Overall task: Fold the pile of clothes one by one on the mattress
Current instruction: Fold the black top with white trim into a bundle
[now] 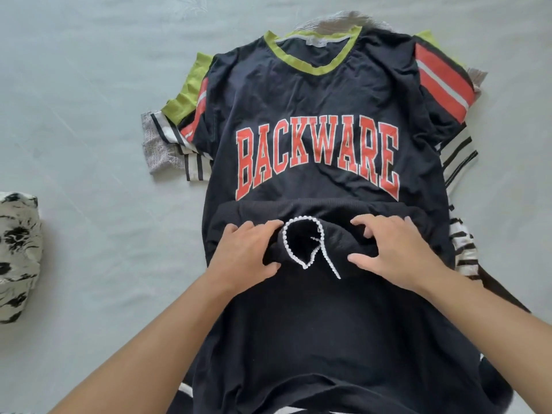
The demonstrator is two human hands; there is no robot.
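Observation:
A navy T-shirt (pixel 313 94) with a lime collar, red-striped sleeves and red "BACKWARE" lettering lies flat on top of the pile of clothes, in the middle of the mattress (pixel 89 100). A small black knitted garment (pixel 325 216) with a white beaded trim (pixel 301 252) lies across the shirt's lower half. My left hand (pixel 248 252) and my right hand (pixel 394 249) each grip its near edge, one on either side of the beaded loop, with fingers curled into the fabric.
Under the navy shirt lie a black-and-white striped garment (pixel 457 156), a grey patterned piece (pixel 158 147) and a pale textured one (pixel 334 23). At the left edge sits a cream garment with black blotches (pixel 18 255).

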